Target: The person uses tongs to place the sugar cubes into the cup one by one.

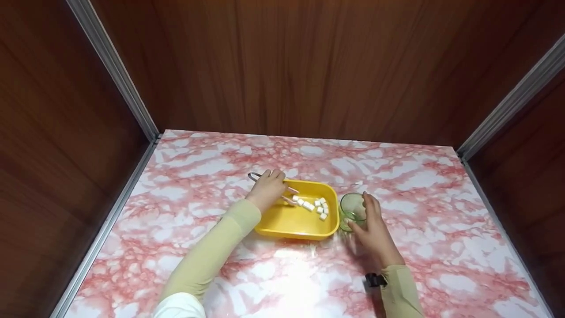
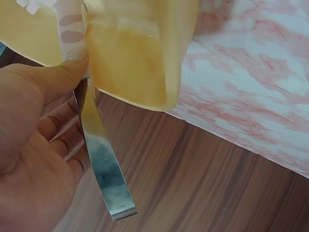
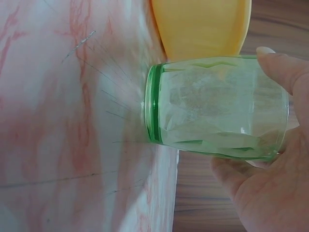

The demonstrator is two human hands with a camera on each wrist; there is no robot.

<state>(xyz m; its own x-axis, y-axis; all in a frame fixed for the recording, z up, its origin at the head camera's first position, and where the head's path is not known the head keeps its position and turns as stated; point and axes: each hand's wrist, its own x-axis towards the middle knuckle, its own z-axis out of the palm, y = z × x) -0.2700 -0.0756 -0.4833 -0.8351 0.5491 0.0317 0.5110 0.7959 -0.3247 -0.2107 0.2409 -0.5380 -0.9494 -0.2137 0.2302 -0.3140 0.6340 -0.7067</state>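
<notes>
My left hand (image 1: 268,191) is over the left side of a yellow plastic tub (image 1: 291,232). It pinches a pair of tongs (image 2: 104,154) with a shiny metal bow and pale pink arms. In the head view the tong tips lie apart, near several small white cubes (image 1: 308,206) inside the tub. Whether a cube touches the tips, I cannot tell. To the right of the tub a clear green glass (image 3: 207,106) stands upright on the table. My right hand (image 1: 375,234) holds it near the rim, thumb on one side and fingers on the other. The glass shows no cubes inside.
The table (image 1: 185,247) has a red and white marbled top. A brown wood panel (image 1: 282,66) rises behind it, with more panels at left and right. Metal rails (image 1: 114,70) run along the corners. Glass and tub stand close together.
</notes>
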